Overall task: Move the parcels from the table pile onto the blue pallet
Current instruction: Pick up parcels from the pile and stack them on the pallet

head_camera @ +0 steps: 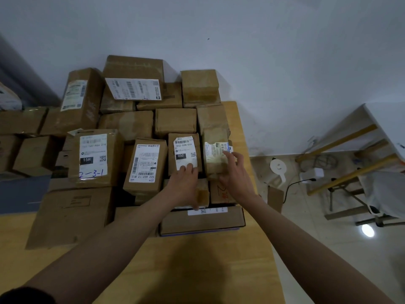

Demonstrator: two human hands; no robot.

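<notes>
parcel pile (135,128): still a big heap of brown cardboard boxes on the wooden table (197,270), stacked up against the white wall (241,40). I count well over 10, so most of the job looks undone.

032 parcel (184,150): small box with a white label reading 032-038-E01, sitting in the front row of the pile. Not lifted yet as far as I can see.

left hand (185,185): lying over the near end of the 032 parcel, fingertips curled onto the label's bottom edge and thumb down by the box below. Looks like it's getting a grip, but it's not a full wrap yet.

taped parcel (215,154): next box to the right, yellowish tape, label on top, touching the 032 one.

right hand (235,172): fingers spread and mostly straight, resting against the right side of the taped parcel, no real clutch on it.

blue pallet: not in view, so I can't tell how many parcels are already on it.

progress guess: early to middle at best, this pick is only starting.

off to the side: a white kettle (277,168) on the tiled floor (306,249), plus a white-topped table with wooden legs (341,141).
</notes>
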